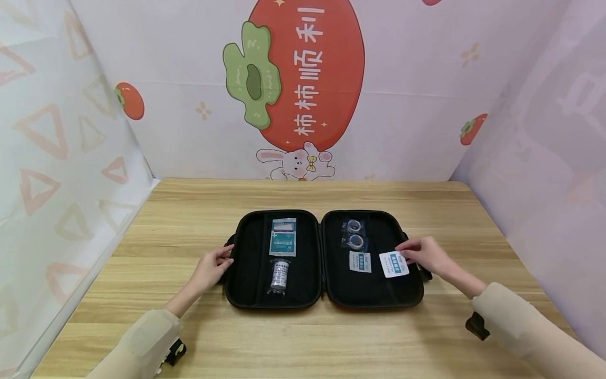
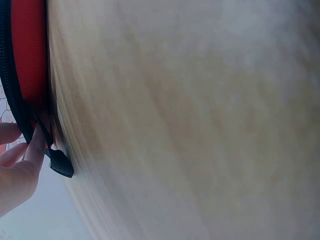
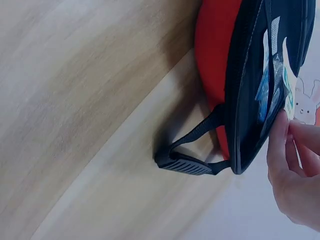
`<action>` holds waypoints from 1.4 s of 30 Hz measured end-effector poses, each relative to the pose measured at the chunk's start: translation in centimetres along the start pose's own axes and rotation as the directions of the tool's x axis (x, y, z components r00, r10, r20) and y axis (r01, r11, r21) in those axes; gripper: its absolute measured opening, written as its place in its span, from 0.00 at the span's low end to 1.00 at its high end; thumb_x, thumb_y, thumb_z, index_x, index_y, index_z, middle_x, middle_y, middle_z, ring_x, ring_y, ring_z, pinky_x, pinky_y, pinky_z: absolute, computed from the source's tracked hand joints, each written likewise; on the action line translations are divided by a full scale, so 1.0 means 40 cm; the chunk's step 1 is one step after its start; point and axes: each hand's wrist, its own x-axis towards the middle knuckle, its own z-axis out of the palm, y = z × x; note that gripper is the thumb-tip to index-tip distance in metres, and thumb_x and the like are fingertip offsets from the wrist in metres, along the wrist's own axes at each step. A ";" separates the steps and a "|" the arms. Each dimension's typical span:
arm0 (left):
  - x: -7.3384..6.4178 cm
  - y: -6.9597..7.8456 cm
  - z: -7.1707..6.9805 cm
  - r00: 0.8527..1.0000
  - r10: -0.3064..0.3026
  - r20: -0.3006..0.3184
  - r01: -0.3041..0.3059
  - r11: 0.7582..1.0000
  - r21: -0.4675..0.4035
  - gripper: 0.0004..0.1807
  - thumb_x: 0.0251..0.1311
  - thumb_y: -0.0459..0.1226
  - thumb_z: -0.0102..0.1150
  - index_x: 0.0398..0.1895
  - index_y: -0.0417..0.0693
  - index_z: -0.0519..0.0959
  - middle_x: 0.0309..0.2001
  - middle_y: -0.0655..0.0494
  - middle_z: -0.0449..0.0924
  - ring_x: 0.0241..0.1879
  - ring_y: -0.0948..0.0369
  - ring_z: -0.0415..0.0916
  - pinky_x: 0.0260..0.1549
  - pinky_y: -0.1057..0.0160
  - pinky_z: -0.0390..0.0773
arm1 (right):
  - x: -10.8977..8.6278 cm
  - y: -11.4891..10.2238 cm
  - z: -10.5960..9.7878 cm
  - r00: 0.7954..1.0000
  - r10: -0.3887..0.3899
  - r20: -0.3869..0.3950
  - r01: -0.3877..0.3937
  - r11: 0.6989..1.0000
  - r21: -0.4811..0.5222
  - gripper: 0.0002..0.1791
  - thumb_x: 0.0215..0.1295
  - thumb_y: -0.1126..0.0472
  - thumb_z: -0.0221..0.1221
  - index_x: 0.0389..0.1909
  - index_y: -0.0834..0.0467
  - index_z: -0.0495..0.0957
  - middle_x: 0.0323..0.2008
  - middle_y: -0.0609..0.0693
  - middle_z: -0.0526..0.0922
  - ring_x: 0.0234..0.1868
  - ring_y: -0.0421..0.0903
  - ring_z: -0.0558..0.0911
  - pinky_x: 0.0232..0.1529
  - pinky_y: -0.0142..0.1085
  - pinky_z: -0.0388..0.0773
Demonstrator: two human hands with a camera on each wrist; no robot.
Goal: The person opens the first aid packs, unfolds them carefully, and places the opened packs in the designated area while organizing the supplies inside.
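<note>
A zippered case, black inside and red outside, lies spread flat on the wooden table. At its left edge my left hand grips the rim, fingertips by the zipper beside a black pull tab. My right hand pinches the corner of a white packet with blue print over the right half. Left of that lies a similar small packet, below two clear-wrapped rolls of tape. The left half holds a teal-and-white packet above a wrapped bandage roll.
A black carry handle sticks out from the case's right side over the table. Behind the table's far edge hangs a printed backdrop, with patterned sheets at both sides.
</note>
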 end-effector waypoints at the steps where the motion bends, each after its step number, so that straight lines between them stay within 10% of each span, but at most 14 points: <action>1: 0.000 0.000 0.000 1.000 0.001 -0.002 -0.001 1.000 0.002 0.21 0.56 0.24 0.50 0.54 0.26 0.66 0.41 0.34 0.75 0.37 0.48 0.76 0.29 0.65 0.75 | 0.000 0.001 -0.002 1.000 -0.005 -0.001 0.005 1.000 -0.009 0.09 0.56 0.74 0.53 0.35 0.75 0.77 0.33 0.66 0.79 0.27 0.44 0.78 0.24 0.32 0.77; 19: 0.000 -0.002 0.002 1.000 -0.013 -0.004 0.013 1.000 -0.001 0.21 0.56 0.25 0.50 0.55 0.27 0.66 0.41 0.34 0.74 0.37 0.49 0.76 0.29 0.66 0.75 | -0.005 0.012 -0.009 0.996 -0.074 -0.046 0.062 0.970 -0.236 0.07 0.52 0.74 0.53 0.29 0.71 0.79 0.24 0.58 0.80 0.18 0.44 0.76 0.16 0.30 0.70; 42: 0.000 -0.002 0.001 1.000 0.010 -0.006 -0.010 1.000 0.014 0.21 0.55 0.24 0.50 0.54 0.26 0.66 0.40 0.34 0.75 0.36 0.49 0.77 0.28 0.66 0.75 | -0.003 0.026 0.035 0.984 -0.025 0.175 0.017 0.999 0.043 0.07 0.53 0.79 0.51 0.31 0.79 0.75 0.28 0.64 0.79 0.24 0.46 0.79 0.23 0.34 0.78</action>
